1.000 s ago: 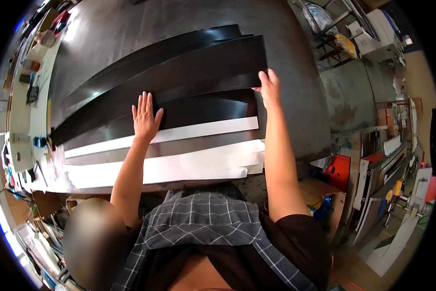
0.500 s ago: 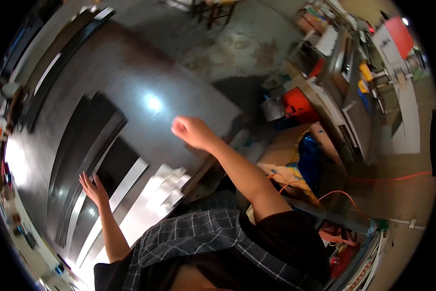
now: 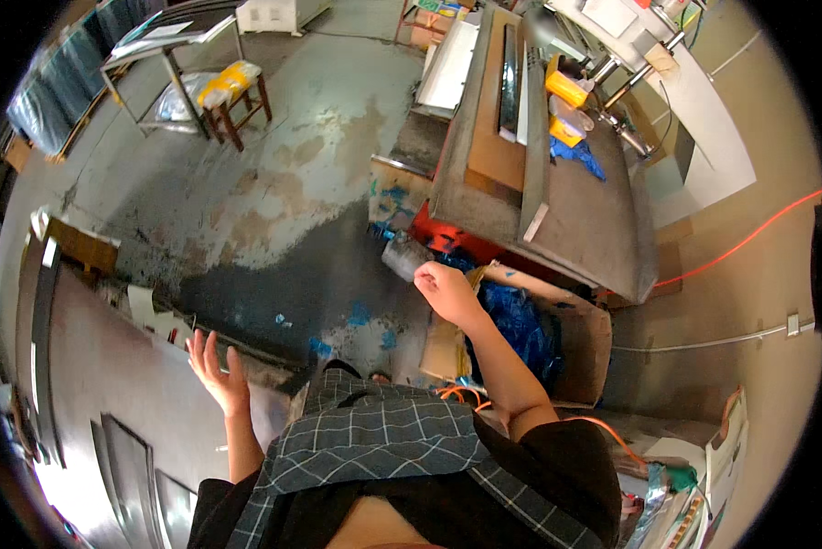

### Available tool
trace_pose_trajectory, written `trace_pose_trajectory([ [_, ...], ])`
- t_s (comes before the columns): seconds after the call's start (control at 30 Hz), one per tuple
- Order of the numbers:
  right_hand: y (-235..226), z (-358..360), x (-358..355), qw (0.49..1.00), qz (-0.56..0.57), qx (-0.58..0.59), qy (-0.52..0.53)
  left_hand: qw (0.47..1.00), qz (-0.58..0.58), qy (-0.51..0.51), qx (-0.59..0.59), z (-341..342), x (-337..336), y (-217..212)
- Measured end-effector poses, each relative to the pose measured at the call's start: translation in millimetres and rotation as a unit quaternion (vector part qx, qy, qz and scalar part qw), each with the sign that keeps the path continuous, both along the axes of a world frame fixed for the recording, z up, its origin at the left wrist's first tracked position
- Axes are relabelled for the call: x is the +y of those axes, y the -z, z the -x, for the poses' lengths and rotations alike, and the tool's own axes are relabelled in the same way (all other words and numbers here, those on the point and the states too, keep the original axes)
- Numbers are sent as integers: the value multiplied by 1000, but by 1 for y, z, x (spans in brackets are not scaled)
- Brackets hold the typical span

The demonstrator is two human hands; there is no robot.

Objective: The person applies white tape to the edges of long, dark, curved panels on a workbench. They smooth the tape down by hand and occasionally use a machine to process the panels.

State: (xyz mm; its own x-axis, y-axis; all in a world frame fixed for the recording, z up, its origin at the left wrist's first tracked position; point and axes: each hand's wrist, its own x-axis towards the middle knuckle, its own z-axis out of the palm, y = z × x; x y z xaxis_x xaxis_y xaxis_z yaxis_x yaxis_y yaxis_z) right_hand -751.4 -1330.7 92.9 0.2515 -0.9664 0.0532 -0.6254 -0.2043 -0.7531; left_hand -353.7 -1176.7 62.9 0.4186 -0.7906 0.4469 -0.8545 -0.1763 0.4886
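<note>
My left hand (image 3: 219, 375) is raised beside the near-left table (image 3: 145, 366), fingers spread and nothing in it. Out in front of me, my right hand (image 3: 449, 293) is closed with its fingers curled; whatever lies inside them, if anything, is hidden. Just past that fist, in the picture, a grey cylindrical container (image 3: 405, 257) stands low by the workbench. Under my right forearm sits an open cardboard box (image 3: 580, 361) filled with crumpled blue plastic film (image 3: 516, 329). Dark flat panels (image 3: 129, 457) lie on the table to my left.
A workbench (image 3: 594, 220) at the right carries long strips, yellow bins (image 3: 568, 89) and a blue cloth-like piece (image 3: 577, 157). An orange hose (image 3: 749, 240) runs along the wall side. Farther off are a wooden stool (image 3: 237, 105) and a metal-framed table (image 3: 168, 55). Blue scraps (image 3: 358, 314) litter the floor.
My body and view have turned right, away from the table of panels toward the workbench and box. My left hand has left the panels; my right hand stays closed.
</note>
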Motion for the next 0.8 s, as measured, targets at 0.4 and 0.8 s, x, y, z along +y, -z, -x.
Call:
trace_pose_trajectory([
  [0.4, -86, 32, -378, 984, 112, 52, 126, 995, 10, -92, 35, -104, -317, 3],
  [0.8, -186, 114, -661, 821, 346, 305, 335, 885, -122, 392, 220, -10, -802, -71],
])
